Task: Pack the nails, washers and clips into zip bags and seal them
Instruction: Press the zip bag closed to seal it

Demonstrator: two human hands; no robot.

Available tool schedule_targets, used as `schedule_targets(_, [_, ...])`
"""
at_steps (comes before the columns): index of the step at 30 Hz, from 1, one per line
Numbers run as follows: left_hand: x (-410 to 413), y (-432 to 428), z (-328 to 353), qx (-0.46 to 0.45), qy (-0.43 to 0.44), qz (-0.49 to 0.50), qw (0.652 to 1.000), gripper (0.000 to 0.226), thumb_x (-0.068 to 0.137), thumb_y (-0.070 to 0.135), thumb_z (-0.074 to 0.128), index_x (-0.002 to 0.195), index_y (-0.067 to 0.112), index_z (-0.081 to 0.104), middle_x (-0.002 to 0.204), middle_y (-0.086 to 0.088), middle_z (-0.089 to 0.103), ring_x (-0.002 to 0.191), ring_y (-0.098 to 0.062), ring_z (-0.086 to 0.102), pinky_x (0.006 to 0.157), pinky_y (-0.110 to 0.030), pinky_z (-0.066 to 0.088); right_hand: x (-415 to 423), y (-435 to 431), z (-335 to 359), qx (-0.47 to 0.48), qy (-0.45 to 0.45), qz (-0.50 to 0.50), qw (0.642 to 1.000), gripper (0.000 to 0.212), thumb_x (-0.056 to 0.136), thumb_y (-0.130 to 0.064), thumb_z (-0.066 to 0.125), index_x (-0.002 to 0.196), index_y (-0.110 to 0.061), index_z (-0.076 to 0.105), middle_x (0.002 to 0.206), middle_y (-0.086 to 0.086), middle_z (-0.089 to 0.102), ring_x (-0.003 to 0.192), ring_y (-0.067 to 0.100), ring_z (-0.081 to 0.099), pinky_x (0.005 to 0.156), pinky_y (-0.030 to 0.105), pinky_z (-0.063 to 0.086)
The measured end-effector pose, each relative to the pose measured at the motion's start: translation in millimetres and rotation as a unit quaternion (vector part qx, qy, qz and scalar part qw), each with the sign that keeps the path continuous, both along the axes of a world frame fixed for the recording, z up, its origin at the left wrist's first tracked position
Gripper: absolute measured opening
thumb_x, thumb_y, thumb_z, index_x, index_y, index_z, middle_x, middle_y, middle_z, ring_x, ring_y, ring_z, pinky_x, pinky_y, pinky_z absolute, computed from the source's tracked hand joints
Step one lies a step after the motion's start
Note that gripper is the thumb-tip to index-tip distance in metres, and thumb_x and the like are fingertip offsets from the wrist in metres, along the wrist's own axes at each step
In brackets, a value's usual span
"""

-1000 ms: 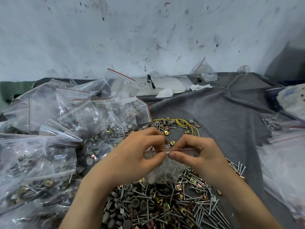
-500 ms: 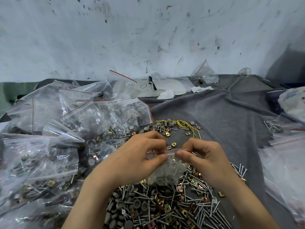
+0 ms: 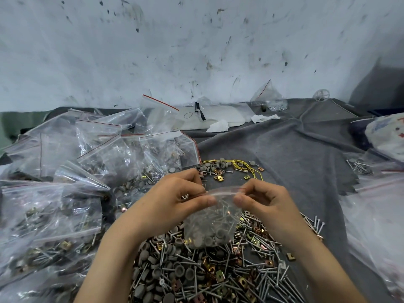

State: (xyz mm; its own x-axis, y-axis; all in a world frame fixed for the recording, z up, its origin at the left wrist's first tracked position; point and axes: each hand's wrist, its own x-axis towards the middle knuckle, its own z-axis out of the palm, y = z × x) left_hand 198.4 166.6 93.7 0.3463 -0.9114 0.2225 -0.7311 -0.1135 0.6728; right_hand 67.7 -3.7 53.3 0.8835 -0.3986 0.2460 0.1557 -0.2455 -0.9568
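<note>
A small clear zip bag (image 3: 211,226) holding nails, grey washers and brass clips hangs between my hands above the loose pile. My left hand (image 3: 175,204) pinches the left end of the bag's top strip between thumb and fingers. My right hand (image 3: 260,201) pinches the right end the same way. A few nail tips show by my left fingers. Below lies a heap of loose nails, grey washers and brass clips (image 3: 207,272) on the grey cloth (image 3: 295,158).
Several filled zip bags (image 3: 72,193) are piled at the left. More clear bags (image 3: 378,215) lie at the right edge. Yellow rubber bands (image 3: 244,166) and scattered washers sit beyond my hands. White paper and a bag of small parts (image 3: 270,99) stand by the wall.
My hands have drawn a little apart along the bag's top strip, and the bag hangs more fully in view between them.
</note>
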Motion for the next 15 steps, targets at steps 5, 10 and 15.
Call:
schedule_targets(5, [6.5,0.1,-6.6,0.003,0.033,-0.007,0.999,0.04,0.083,0.052,0.064,0.063,0.017,0.059,0.082,0.006,0.051,0.072,-0.013,0.052,0.065,-0.03,0.042,5.2,8.8,-5.3,0.021,0.004,0.037,0.999,0.025,0.079,-0.023,0.062,0.09,-0.004,0.073,0.094,0.008,0.074,0.09,0.018,0.069,0.079,0.021,0.052])
schedule_targets(10, [9.8,-3.7,-19.2,0.189,0.134,-0.056,0.971,0.036,0.078,0.047,0.073,0.111,0.049,0.059,0.099,0.028,0.066,0.091,0.001,0.065,0.083,-0.019,0.05,5.7,16.4,-13.7,0.188,-0.039,0.024,0.981,0.025,0.078,-0.031,0.061,0.08,-0.01,0.075,0.082,0.013,0.07,0.083,0.025,0.067,0.079,0.043,0.057])
schedule_targets(15, [-1.1,-19.8,-26.5,0.206,0.109,-0.113,0.966,0.034,0.09,0.026,0.066,0.123,0.03,0.061,0.112,0.009,0.069,0.101,-0.01,0.064,0.094,-0.032,0.049,9.2,12.5,-8.9,0.507,-0.116,0.078,0.851,0.03,0.083,-0.035,0.054,0.086,-0.011,0.072,0.095,0.01,0.072,0.098,0.025,0.068,0.076,0.054,0.056])
